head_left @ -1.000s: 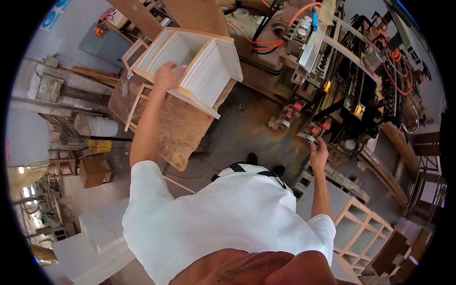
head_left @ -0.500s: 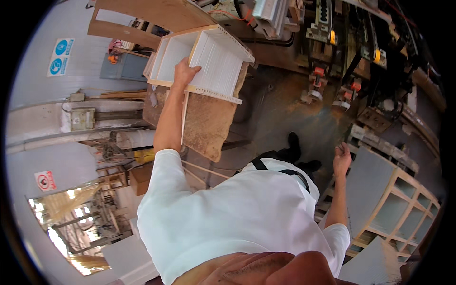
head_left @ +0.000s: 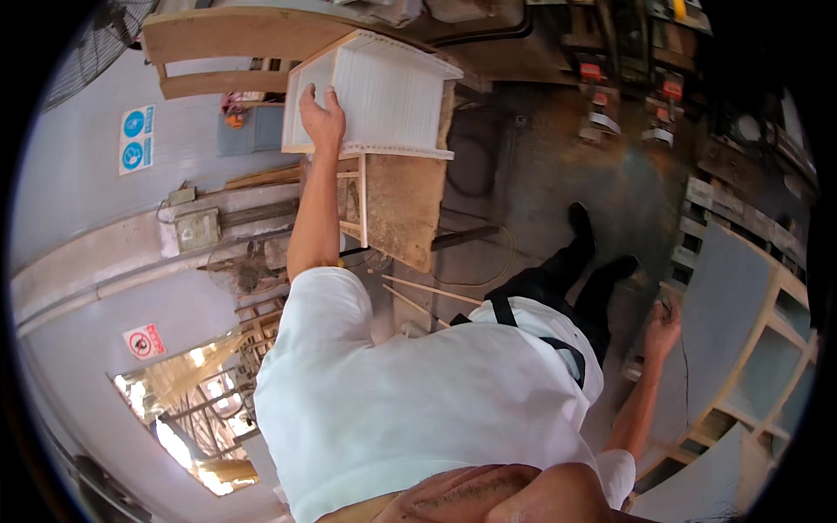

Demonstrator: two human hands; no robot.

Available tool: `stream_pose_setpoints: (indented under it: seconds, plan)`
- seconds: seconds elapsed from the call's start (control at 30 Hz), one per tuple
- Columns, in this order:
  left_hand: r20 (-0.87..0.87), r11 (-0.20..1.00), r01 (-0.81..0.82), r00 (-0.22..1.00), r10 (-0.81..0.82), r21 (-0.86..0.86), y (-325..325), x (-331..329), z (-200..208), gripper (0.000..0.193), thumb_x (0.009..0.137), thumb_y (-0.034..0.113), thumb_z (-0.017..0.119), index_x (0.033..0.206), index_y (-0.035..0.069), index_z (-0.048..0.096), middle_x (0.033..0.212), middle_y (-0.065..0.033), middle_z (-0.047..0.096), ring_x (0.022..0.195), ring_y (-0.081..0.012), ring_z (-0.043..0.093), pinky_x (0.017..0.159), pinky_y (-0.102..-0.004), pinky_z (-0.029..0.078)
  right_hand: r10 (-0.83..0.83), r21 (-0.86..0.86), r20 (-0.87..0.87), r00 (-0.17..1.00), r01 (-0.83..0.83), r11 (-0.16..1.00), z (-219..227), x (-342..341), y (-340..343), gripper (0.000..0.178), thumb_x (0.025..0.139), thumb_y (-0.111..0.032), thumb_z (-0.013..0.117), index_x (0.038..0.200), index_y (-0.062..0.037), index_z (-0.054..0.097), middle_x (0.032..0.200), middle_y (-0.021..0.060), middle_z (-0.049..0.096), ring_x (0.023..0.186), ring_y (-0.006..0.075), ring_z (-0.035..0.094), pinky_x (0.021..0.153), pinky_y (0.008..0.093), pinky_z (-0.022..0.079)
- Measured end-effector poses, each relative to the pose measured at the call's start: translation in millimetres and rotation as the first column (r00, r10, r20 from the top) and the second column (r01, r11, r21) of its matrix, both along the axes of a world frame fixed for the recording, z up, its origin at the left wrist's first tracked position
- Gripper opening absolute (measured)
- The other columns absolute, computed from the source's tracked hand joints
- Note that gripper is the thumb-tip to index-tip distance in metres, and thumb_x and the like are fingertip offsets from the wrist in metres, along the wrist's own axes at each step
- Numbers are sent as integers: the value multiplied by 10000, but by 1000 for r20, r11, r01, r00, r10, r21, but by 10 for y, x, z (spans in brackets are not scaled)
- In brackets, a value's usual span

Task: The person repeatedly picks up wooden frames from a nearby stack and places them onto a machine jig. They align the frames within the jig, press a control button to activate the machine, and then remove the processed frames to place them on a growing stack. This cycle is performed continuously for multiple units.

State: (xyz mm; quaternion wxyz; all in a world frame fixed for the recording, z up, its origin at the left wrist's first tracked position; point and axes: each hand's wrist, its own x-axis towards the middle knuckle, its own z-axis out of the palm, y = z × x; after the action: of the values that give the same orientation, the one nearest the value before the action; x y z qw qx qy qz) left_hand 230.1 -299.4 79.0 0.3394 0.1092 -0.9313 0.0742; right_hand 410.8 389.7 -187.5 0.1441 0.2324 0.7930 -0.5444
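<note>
My left hand (head_left: 323,120) is at a white ribbed piece with pale wooden edges (head_left: 397,91), over its left part. Thumb and fingers stand apart, and I see nothing gripped between them. Rows of small marks run along two sides of the piece. It rests at the far end of a worn brown board (head_left: 403,205). Low on the right, my right hand (head_left: 663,333) hangs beside a large grey panel (head_left: 728,296) of a wood-framed cabinet. Its fingers are loosely bent with a gap between them, and no held thing shows.
A wooden frame with a long opening (head_left: 235,39) stands behind the white piece. Thin wooden sticks (head_left: 427,288) project near my waist. Machinery with red parts (head_left: 598,100) stands at the far right. A standing fan (head_left: 248,266) is by the left wall.
My left hand has let go of the wooden divider and opened, slightly to its left. My right hand has moved right and down, nearer the grey panel. The view has shifted.
</note>
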Motion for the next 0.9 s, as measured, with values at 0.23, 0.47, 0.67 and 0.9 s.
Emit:
stream_pose_setpoints:
  seconds: [0.23, 0.47, 0.67, 0.9]
  plan:
    - [48, 440, 228, 846, -532, 869, 3043, 270, -830, 259, 934, 141, 570, 1138, -14, 608, 1101, -120, 653, 1016, -189, 621, 900, -309, 476, 48, 412, -366, 929, 116, 904, 1658, 38, 620, 364, 883, -75, 641, 1231, -6, 561, 1199, 145, 609, 1091, 243, 597, 922, 350, 478]
    - [131, 102, -125, 248, -960, 987, 5108, 1005, -1564, 280, 913, 122, 593, 1150, -27, 595, 1059, -113, 670, 971, -171, 638, 860, -292, 494, 316, 737, -671, 670, 649, 189, 4041, 786, 1505, 434, 748, -53, 746, 1156, -12, 604, 1176, 146, 615, 1095, 327, 566, 929, 409, 440]
    - [104, 105, -39, -21, -994, 994, 5816, 784, -1640, 292, 895, 120, 602, 1146, -29, 596, 1041, -125, 680, 953, -183, 648, 851, -296, 503, -107, 699, -456, 883, 281, -658, 4871, 2270, 2572, 455, 849, -284, 692, 1181, 9, 590, 1188, 181, 603, 1109, 358, 551, 944, 436, 421]
    - [45, 38, 97, -68, -997, 995, 6229, 580, -1284, 301, 879, 204, 603, 1071, -26, 632, 931, -111, 685, 858, -174, 639, 777, -302, 502, -263, 850, -518, 814, 458, -259, 4837, 2741, 2837, 435, 834, -363, 710, 1083, -12, 653, 1113, 149, 640, 1041, 303, 605, 855, 385, 492]
